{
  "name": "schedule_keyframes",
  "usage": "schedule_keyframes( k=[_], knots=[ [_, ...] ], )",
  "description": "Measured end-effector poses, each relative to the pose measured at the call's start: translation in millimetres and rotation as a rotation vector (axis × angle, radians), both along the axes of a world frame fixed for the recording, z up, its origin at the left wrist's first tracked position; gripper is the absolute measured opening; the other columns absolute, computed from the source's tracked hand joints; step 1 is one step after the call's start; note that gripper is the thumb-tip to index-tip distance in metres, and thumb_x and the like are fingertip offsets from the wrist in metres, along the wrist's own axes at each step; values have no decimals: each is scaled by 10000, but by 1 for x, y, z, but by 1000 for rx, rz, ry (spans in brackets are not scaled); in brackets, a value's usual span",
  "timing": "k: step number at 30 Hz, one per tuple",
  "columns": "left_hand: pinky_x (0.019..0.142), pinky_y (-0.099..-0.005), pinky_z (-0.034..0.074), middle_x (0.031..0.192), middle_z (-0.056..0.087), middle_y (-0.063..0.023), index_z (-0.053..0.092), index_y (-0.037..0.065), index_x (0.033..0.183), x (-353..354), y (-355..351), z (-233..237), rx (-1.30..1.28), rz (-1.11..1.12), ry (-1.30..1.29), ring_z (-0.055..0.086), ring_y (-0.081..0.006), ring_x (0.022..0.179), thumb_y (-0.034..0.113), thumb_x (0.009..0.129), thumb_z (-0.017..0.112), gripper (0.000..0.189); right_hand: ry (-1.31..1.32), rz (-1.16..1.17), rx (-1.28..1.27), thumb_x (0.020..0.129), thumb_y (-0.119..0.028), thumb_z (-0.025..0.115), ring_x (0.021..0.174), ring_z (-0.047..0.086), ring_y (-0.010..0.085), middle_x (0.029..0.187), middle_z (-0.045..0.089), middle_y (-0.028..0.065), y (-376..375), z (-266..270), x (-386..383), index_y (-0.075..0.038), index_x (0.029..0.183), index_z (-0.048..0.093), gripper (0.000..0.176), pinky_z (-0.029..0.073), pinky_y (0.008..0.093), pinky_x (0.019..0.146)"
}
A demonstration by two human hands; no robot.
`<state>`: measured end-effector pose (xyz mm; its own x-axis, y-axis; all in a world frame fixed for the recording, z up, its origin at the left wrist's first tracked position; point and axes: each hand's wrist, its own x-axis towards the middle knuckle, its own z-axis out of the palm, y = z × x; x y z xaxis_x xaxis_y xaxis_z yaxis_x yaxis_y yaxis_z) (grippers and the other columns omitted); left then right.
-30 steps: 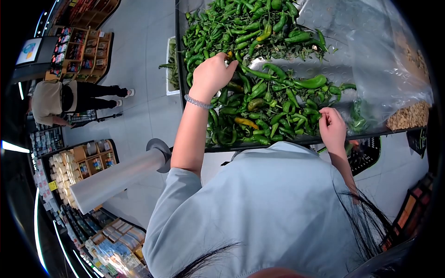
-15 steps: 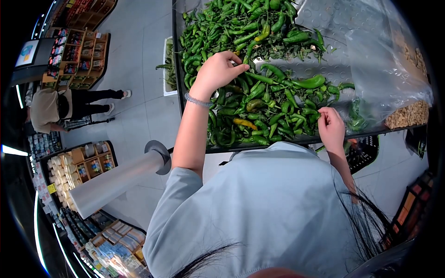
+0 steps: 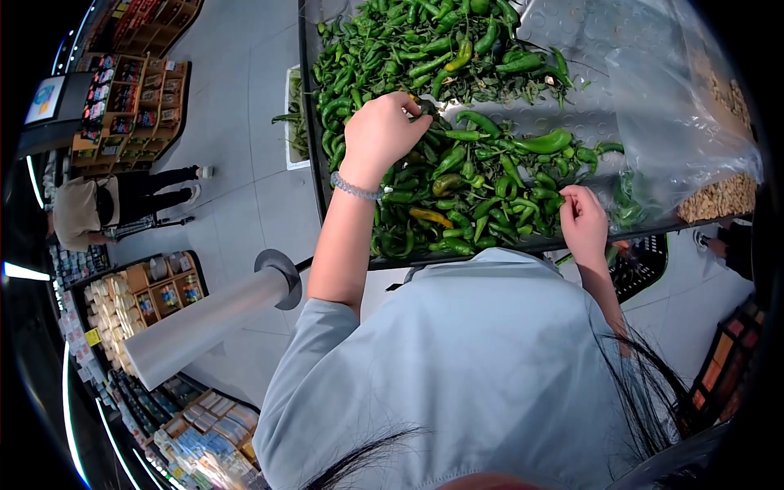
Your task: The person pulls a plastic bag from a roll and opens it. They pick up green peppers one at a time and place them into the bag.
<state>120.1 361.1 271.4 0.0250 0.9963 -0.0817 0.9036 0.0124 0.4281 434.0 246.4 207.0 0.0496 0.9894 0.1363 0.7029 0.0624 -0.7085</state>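
Observation:
Green peppers (image 3: 498, 171) lie in a large pile on a metal display tray (image 3: 572, 37), a few of them yellowish. My left hand (image 3: 384, 135), with a grey bracelet at the wrist, is over the left part of the pile, its thumb and fingers closed; what is between the fingertips is hidden or too small to name. At the right front edge of the pile, my right hand (image 3: 583, 220) is pinched close beside the peppers, and I cannot make out what it holds. A clear plastic bag (image 3: 670, 122) lies right of the peppers.
Shelled-looking tan goods (image 3: 719, 200) lie at the far right. A roll of plastic bags (image 3: 212, 327) stands left of my body. A black basket (image 3: 641, 269) is below the tray's right edge. A person (image 3: 90, 208) stands at the left near wooden shelves (image 3: 126, 106).
My left hand has shifted slightly, and the yellowish pepper by its fingertips has changed place. My right hand stays nearly still. Another person's foot has appeared at the right.

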Motion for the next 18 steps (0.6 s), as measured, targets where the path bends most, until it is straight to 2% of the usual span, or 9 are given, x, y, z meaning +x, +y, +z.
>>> schedule_keyframes(
  k=[2, 5, 6, 7, 10, 13, 14, 17, 18],
  knots=[
    [601, -327, 511, 680, 661, -67, 681, 74, 797, -1, -1, 2, 11, 14, -50, 641, -231, 628, 272, 728, 682, 210, -2, 2, 0, 809, -11, 581, 589, 554, 191, 769, 586, 67, 0, 0, 0, -48, 911, 601, 110, 449, 290, 558],
    [564, -279, 470, 648, 640, -50, 627, 20, 785, -10, 1, 3, 30, 228, -485, 592, -151, 572, 213, 751, 664, 200, -8, -1, -8, 810, -12, 582, 589, 553, 192, 767, 585, 69, 0, -1, 1, -50, 912, 602, 112, 449, 292, 558],
    [525, -244, 414, 632, 619, -20, 565, 7, 780, -15, 0, -1, 60, 233, -744, 541, -90, 557, 152, 777, 629, 158, -8, -4, -12, 810, -12, 582, 589, 553, 193, 767, 584, 69, 0, -1, 1, -51, 913, 602, 112, 449, 292, 559],
    [488, -223, 377, 692, 633, -3, 547, 46, 792, -16, 0, 4, 59, 250, -915, 559, -74, 590, 116, 796, 613, 97, -8, -6, -16, 810, -12, 582, 589, 553, 193, 767, 584, 70, 0, -1, 1, -52, 913, 602, 112, 450, 293, 560],
    [411, -190, 240, 818, 577, -15, 519, 114, 842, -21, -11, 16, -17, 319, -1141, 581, -47, 642, 128, 859, 513, 23, -4, -5, -1, 811, -12, 581, 593, 556, 194, 766, 583, 71, 0, 0, 0, -49, 912, 600, 109, 451, 293, 562],
    [413, -162, 233, 784, 636, -63, 505, 115, 783, -29, -19, 17, -121, 239, -1479, 571, -29, 648, 103, 850, 535, 74, -12, 2, 0, 812, -12, 579, 598, 561, 194, 766, 584, 71, 0, 0, 0, -46, 912, 600, 108, 451, 291, 563],
    [406, -151, 219, 784, 636, -58, 505, 115, 785, -31, -21, 16, -149, 208, -1564, 593, -24, 693, 72, 842, 548, 84, -10, 4, 0, 812, -11, 579, 598, 560, 194, 766, 583, 71, 1, 0, 0, -45, 912, 600, 108, 451, 291, 562],
    [382, -188, 250, 756, 614, -54, 521, 103, 830, -33, -23, 11, -160, 56, -1446, 625, -53, 759, 39, 860, 565, 83, -6, 5, -3, 811, -10, 578, 594, 558, 193, 763, 581, 72, 1, 2, -1, -44, 910, 601, 107, 449, 290, 559],
    [449, -184, 350, 746, 627, -36, 530, 86, 841, -31, -27, 14, -201, 45, -1286, 637, -66, 838, 5, 837, 622, 123, -4, 2, -6, 810, -9, 578, 592, 556, 193, 761, 580, 72, 0, 2, -1, -43, 909, 601, 107, 449, 291, 558]
  ],
)
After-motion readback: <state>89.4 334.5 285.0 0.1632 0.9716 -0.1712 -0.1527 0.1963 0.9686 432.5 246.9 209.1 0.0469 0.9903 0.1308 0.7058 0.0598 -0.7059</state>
